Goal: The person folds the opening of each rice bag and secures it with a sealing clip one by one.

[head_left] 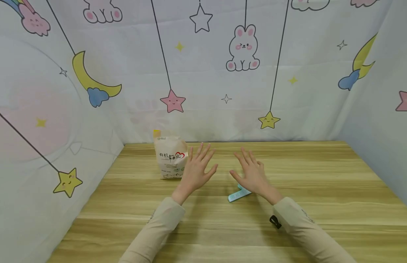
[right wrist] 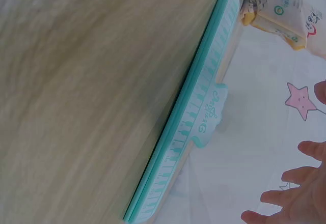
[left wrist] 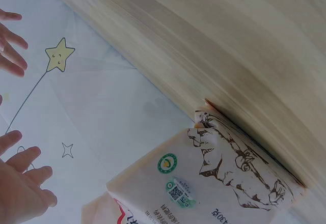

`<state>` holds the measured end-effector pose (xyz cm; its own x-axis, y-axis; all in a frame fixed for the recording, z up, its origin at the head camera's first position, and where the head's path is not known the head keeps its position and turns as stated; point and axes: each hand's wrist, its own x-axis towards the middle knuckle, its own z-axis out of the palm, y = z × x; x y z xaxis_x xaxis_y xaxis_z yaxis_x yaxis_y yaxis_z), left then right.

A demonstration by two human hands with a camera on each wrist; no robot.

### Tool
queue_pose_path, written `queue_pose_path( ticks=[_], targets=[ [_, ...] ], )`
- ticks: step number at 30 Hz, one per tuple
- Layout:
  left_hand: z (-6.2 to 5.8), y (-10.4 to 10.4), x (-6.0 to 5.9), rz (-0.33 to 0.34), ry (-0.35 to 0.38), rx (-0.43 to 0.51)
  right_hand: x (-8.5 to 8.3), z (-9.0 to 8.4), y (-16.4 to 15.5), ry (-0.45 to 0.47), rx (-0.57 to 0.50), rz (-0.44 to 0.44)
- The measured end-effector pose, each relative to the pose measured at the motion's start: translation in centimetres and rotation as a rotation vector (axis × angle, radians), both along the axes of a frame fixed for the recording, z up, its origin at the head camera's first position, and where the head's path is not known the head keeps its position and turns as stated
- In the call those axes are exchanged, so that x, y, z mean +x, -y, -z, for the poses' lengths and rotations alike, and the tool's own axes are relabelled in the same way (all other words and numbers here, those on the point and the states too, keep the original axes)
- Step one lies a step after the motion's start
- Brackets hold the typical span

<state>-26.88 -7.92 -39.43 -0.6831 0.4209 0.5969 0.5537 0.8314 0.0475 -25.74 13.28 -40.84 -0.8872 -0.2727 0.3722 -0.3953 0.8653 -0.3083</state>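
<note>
A pale paper food bag (head_left: 168,155) with printed writing stands on the left part of the table; its top looks folded to one side. My left hand (head_left: 196,172) hovers in front of its right edge, fingers spread, holding nothing. Across from it, my right hand (head_left: 254,176) is raised with spread fingers, also holding nothing. Under the right hand lies a teal and white bag sealing clip (head_left: 237,196), partly hidden by that hand. The right wrist view shows the clip's long bar and lettered tab (right wrist: 209,117). Printed drawings cover the bag's lower part (left wrist: 239,165) in the left wrist view.
A small black object (head_left: 275,221) is beside the right sleeve cuff. The wood-grain table (head_left: 321,175) meets a white cloth backdrop (head_left: 203,73) with stars, moons and rabbits at the back, and similar cloth hangs along both sides.
</note>
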Motion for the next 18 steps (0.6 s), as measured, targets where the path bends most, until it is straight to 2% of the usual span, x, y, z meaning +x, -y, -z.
queue_pose_path(
  ticks=[8,18],
  targets=[
    [-0.20,0.16,-0.09,0.021,-0.040,0.040,-0.12,0.10,0.38,-0.014,-0.036,-0.031],
    [-0.31,0.39,-0.25,0.061,-0.165,0.118,-0.10,0.14,0.91,-0.019,-0.065,-0.055]
  ],
)
